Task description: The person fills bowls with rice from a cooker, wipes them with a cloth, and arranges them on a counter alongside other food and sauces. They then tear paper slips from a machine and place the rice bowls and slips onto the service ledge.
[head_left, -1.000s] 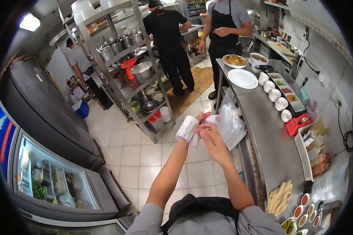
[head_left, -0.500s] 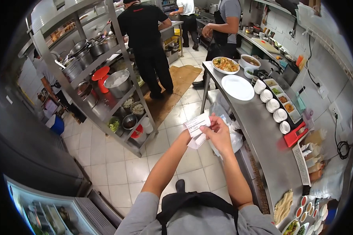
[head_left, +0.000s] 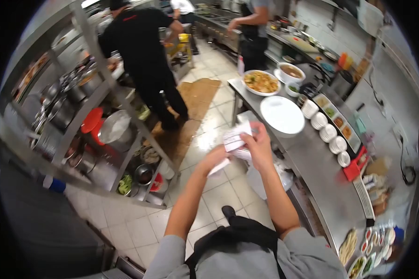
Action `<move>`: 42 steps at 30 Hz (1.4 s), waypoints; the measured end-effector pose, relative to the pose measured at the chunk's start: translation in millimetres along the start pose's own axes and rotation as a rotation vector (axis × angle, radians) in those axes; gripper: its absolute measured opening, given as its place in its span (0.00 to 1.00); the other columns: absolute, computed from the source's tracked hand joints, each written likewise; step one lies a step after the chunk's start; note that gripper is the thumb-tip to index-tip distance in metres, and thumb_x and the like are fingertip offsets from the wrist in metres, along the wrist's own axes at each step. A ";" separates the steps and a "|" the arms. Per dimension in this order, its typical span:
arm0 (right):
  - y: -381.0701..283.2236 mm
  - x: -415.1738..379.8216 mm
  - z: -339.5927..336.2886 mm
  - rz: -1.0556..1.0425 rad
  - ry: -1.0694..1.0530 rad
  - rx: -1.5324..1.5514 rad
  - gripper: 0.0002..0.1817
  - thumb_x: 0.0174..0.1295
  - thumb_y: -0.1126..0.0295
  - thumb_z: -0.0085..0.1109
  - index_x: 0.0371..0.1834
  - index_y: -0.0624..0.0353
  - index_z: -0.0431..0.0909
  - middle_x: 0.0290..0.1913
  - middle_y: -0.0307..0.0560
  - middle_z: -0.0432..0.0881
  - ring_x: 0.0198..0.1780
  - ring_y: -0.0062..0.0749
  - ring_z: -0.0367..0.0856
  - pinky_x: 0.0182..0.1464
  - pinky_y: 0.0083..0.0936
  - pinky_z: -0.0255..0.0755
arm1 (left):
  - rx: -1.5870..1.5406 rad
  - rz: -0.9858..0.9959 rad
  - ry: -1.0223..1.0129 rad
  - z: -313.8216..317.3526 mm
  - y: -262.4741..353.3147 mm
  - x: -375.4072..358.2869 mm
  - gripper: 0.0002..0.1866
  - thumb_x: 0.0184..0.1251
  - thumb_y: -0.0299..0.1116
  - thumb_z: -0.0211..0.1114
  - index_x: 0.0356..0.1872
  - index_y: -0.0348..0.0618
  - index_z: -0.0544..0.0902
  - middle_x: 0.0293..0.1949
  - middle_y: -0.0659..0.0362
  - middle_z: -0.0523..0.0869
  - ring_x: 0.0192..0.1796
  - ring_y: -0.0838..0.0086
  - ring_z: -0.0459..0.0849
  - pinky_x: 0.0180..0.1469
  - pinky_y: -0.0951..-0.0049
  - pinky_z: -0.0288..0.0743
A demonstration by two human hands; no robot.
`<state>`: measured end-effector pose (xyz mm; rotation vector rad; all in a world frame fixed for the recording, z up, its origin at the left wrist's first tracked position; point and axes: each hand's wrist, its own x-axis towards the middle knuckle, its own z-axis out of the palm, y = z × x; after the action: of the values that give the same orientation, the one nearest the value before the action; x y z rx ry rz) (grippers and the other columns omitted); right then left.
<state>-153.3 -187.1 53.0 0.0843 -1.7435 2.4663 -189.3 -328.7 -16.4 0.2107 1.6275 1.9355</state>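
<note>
In front of my body, above the floor, my right hand [head_left: 260, 146] pinches printed paper slips [head_left: 233, 138] between thumb and fingers. My left hand [head_left: 213, 158] is closed at the slips' lower left side, and a loose white end of paper hangs beneath it. Motion blur hides the print and part of the left fingers. Nearest to the right hand, on the steel counter [head_left: 307, 160], is a white oval plate [head_left: 282, 116]. Behind it are a bowl of noodle-like food [head_left: 260, 83], a bowl of soup [head_left: 291, 71] and a small bowl of chopped greens [head_left: 293, 89].
Stacked small white dishes [head_left: 328, 133] and a condiment tray [head_left: 341, 123] line the counter's wall side. A steel shelf rack [head_left: 95, 95] with pots stands left. One person in black [head_left: 137, 51] works beyond it; another in an apron [head_left: 255, 39] stands past the counter. Cardboard [head_left: 191, 100] covers some floor.
The view has shifted, bringing the rack lower and further left. My left hand has come out from behind the slips, and the papers have spread apart between both hands.
</note>
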 end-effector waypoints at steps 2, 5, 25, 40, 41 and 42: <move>-13.1 2.9 -16.7 -0.050 -0.012 -0.074 0.23 0.53 0.82 0.48 0.55 0.59 0.64 0.33 0.44 0.78 0.31 0.21 0.75 0.30 0.18 0.71 | -0.017 -0.045 0.020 -0.2 -1.6 8.3 0.17 0.68 0.45 0.47 0.43 0.44 0.77 0.23 0.68 0.73 0.20 0.86 0.66 0.21 0.86 0.60; -32.5 -4.2 -82.9 0.013 -0.018 -0.295 0.18 0.52 0.82 0.45 0.47 0.60 0.76 0.37 0.39 0.79 0.30 0.15 0.72 0.34 0.15 0.68 | -0.015 -0.129 -0.096 22.1 20.3 5.3 0.26 0.68 0.54 0.46 0.52 0.43 0.77 0.20 0.69 0.71 0.18 0.89 0.62 0.19 0.86 0.55; -456.3 -388.1 -459.8 -0.763 1.717 -1.191 0.14 0.52 0.68 0.58 0.43 0.54 0.81 0.29 0.40 0.83 0.29 0.13 0.73 0.33 0.16 0.67 | -0.057 0.046 -0.341 243.4 -49.6 -0.5 0.15 0.62 0.28 0.59 0.50 0.38 0.77 0.14 0.72 0.67 0.14 0.89 0.56 0.16 0.85 0.46; -574.1 -406.4 -639.9 -0.095 1.505 -1.845 0.17 0.49 0.60 0.53 0.38 0.56 0.81 0.28 0.52 0.81 0.32 0.39 0.81 0.35 0.34 0.74 | 0.005 0.250 -0.285 439.8 -19.2 16.8 0.16 0.61 0.29 0.60 0.51 0.39 0.78 0.17 0.73 0.67 0.16 0.91 0.57 0.17 0.86 0.48; -576.8 -402.8 -635.3 0.146 1.399 -2.192 0.18 0.50 0.60 0.52 0.39 0.60 0.79 0.33 0.56 0.81 0.36 0.47 0.81 0.40 0.38 0.74 | -0.014 0.280 -0.275 441.8 -15.4 19.7 0.16 0.61 0.29 0.60 0.50 0.40 0.78 0.16 0.73 0.66 0.15 0.91 0.57 0.17 0.86 0.48; -566.1 -390.9 -592.1 0.304 1.505 -1.820 0.20 0.52 0.59 0.50 0.43 0.62 0.77 0.41 0.59 0.79 0.44 0.51 0.78 0.47 0.41 0.71 | -0.023 0.282 -0.227 440.2 -11.8 20.1 0.16 0.61 0.29 0.60 0.50 0.40 0.78 0.16 0.73 0.66 0.15 0.91 0.57 0.17 0.86 0.48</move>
<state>321.7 531.4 339.4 -1.5492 -2.0349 -0.2219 9.5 54.7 72.1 0.6569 1.4868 2.0471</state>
